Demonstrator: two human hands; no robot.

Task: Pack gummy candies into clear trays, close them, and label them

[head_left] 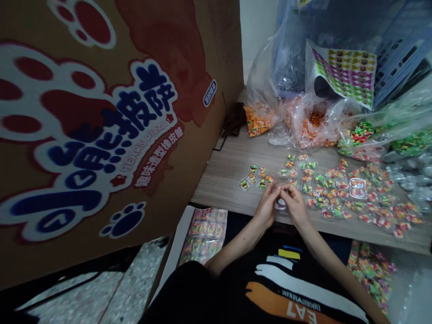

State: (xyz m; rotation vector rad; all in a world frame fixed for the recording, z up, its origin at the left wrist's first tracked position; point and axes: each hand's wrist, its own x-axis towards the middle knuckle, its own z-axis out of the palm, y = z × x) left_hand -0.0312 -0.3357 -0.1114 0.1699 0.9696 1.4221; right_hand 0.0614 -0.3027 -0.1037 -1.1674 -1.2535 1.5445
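Observation:
My left hand (266,204) and my right hand (295,203) meet at the near edge of a wooden table (226,175). Both pinch a small clear plastic case (280,203) held between their fingertips. What is inside the case is too small to tell. Just beyond the hands lie several small clear cases filled with colourful pieces (258,176), and a wide spread of the same filled cases (340,191) covers the table to the right. One empty clear case (358,187) lies among them.
A big brown cardboard box with paw prints (101,126) stands close on the left. Clear bags of colourful pieces (303,121) and a sticker sheet (344,72) sit at the back by blue crates (398,49). Printed sheets (204,234) lie below the table edge.

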